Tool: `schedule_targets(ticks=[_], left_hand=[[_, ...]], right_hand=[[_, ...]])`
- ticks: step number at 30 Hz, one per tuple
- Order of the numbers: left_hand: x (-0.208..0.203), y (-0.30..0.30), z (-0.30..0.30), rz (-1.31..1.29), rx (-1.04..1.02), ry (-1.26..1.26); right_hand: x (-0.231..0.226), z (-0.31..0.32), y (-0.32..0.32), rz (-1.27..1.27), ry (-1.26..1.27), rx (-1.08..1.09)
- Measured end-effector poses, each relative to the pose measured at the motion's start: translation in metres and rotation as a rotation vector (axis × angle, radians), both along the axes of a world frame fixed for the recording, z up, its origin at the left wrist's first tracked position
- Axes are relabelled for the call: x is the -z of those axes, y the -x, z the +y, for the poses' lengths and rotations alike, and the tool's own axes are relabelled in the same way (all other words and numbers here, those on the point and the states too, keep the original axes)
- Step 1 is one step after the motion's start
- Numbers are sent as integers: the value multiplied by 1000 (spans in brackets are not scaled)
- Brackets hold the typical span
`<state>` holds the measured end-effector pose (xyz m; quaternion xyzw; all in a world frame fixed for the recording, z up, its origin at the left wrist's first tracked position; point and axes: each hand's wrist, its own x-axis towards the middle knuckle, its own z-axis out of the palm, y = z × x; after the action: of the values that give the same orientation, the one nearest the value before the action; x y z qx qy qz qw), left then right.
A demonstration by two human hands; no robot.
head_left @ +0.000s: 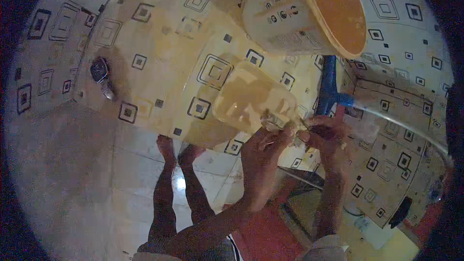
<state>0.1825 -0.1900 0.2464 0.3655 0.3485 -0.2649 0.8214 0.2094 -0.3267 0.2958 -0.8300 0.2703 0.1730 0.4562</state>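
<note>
Two hands at one jar mouth, against tiled wall (159, 34) and wet floor (63, 164), bare feet (166, 146) below. Overhead, large cream bucket (299, 12), tilted, rim toward the right. Beneath it, clear plastic jar (253, 99) lying on its side, mouth toward the hands, blue pipe (328, 84) just beside on the right. Left hand (261, 157) clenched on the jar's neck, fingers (278, 137) wrapped round the rim. Right hand (326, 137) pinching something small and dark at the mouth, possibly a cap; too blurred to tell. Best done, judging from this: steady neck grip, jar kept level, small turns at the mouth only, elbows clear of the bucket.
</note>
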Motion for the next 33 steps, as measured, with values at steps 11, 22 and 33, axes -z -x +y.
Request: schedule_targets(ticks=[11, 22, 33], left_hand=[[7, -5, 9, -111, 56, -9], [11, 5, 1, 117, -48, 181], [28, 10, -4, -40, -185, 351]], right_hand=[[16, 4, -2, -16, -80, 170], [-1, 12, -1, -125, -122, 92], [24, -17, 15, -5, 22, 87]])
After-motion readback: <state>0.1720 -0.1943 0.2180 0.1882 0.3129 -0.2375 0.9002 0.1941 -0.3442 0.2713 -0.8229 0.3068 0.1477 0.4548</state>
